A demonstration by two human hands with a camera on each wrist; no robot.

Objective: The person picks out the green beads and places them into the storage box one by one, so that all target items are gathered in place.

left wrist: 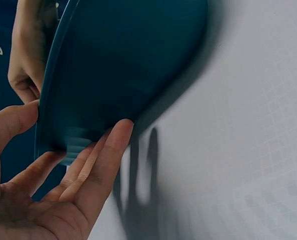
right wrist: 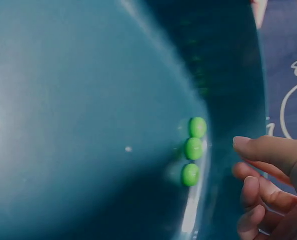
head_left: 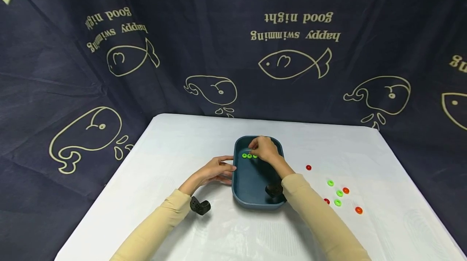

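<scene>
Inside the dark blue rectangular tray (head_left: 251,180), three small bright green rings (right wrist: 193,148) stand in a row along the far end, near the wall. Over that end is my right hand (head_left: 264,148), just right of the green rings (head_left: 249,156). In the right wrist view the right hand (right wrist: 273,180) has its thumb and index fingertips apart, with nothing visible between them. My left hand (head_left: 215,169) touches the tray's left side. The left wrist view shows that hand (left wrist: 53,190) with its thumb at the rim and its nearly straight fingers against the outer wall.
Right of the tray lie loose rings on the white tabletop (head_left: 386,163): a red ring (head_left: 308,167), another red ring (head_left: 326,201) partly behind the right sleeve, green rings (head_left: 339,193) and orange rings (head_left: 359,210). A dark fish-print curtain (head_left: 219,50) hangs behind.
</scene>
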